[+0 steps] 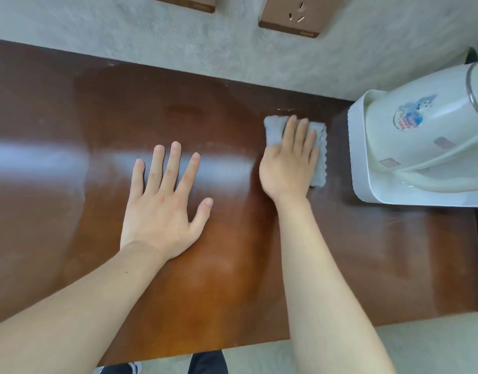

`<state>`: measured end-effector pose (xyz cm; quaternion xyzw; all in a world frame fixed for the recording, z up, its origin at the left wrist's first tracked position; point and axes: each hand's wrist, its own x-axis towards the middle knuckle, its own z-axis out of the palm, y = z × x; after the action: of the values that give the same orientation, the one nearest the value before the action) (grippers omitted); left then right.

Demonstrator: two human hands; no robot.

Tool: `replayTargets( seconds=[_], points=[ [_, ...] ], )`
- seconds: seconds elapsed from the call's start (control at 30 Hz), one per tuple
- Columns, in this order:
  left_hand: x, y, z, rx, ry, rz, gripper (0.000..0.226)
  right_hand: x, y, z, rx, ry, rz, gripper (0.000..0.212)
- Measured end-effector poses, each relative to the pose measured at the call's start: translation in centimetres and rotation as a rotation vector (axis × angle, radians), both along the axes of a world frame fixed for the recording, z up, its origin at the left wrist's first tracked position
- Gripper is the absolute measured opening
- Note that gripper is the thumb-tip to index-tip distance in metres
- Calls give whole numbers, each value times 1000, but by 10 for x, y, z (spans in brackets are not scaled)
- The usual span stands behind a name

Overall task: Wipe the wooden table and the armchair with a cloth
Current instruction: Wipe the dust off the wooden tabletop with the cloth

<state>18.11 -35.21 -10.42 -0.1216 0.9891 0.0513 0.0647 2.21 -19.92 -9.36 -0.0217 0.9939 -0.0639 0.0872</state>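
Step in hand: wiping the wooden table (70,125), right end of the top. Right hand (287,163) lies flat on the grey cloth (273,130), fingers (302,133) straight and close together, pressing down rather than gripping. Cloth sits near the desk's back edge, towards the right end, just beside the white tray (356,157) that carries the kettle (426,125); whether cloth and tray touch, cannot tell. Left hand (165,201) is palm-down on the bare desk middle, fingers spread wide, holding nothing, likely bracing. Damp-looking sheen runs along the back edge by the wall (178,36); two sockets on the wall above. Armchair not in view, so that part looks not yet begun. Next move, as a judgement: sweep the cloth along the strip by the tray and the right end, keeping flat pressure and not shoving the tray; the tray probably needs lifting or shifting to reach underneath.
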Motion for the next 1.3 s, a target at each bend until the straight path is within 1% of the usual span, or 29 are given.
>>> replayTargets(
  seconds=[0.07, 0.1, 0.17, 0.2, 0.27, 0.33, 0.37, 0.4, 0.5, 0.6, 0.67, 0.73, 0.87, 0.97, 1.03, 1.1, 1.17, 1.3],
  points=[
    [-1, 0, 0, -10, -10, -2, 75, -32, -19, 0, -39, -3, -117, 62],
    [-1, 0, 0, -13, -14, 0, 74, -40, -28, 0, -69, -15, -138, 63],
    [0, 0, 1, -14, -16, -2, 74, -43, -40, 1, -96, -20, -98, 63],
    [-1, 1, 2, -13, -17, -4, 74, -39, -41, 1, -93, -11, -32, 62],
    [-1, 0, 2, -11, -20, 1, 74, -22, -33, 3, -86, 13, 182, 62],
    [-1, 1, 3, -6, -27, 1, 74, 0, -10, 4, -83, 0, 398, 63],
    [-1, 1, 4, -3, -28, 0, 74, 6, 6, 4, -70, -11, 448, 63],
    [-1, 1, 4, -3, -28, -1, 74, 5, 24, 6, -49, -15, 439, 62],
    [0, 0, 4, -5, -23, -3, 74, -29, 60, 11, 42, 14, 196, 60],
    [0, 0, 2, -4, -12, -3, 73, -68, 42, 8, 14, 0, -23, 58],
    [-1, 1, 2, 4, -5, 1, 72, -78, 13, 5, -21, -30, -87, 58],
    [-1, 0, 1, -2, -10, -1, 72, -71, -19, 2, -36, -19, -18, 60],
    [0, 0, 0, 1, -5, -2, 73, -9, -65, 3, -84, 40, 318, 62],
    [0, -1, 1, 9, -1, 1, 72, 40, -49, 8, -139, -20, 540, 60],
    [0, -1, 0, 3, 3, 0, 71, 61, -19, 10, -116, -56, 604, 58],
    [1, 0, 0, -1, -3, -1, 72, 66, 7, 10, -24, -54, 547, 57],
    [0, 1, 0, -3, -5, 1, 73, 43, 10, 7, 37, -45, 441, 57],
    [0, 1, 1, -16, -7, 1, 73, -21, -39, 2, -12, -31, 282, 56]
  ],
)
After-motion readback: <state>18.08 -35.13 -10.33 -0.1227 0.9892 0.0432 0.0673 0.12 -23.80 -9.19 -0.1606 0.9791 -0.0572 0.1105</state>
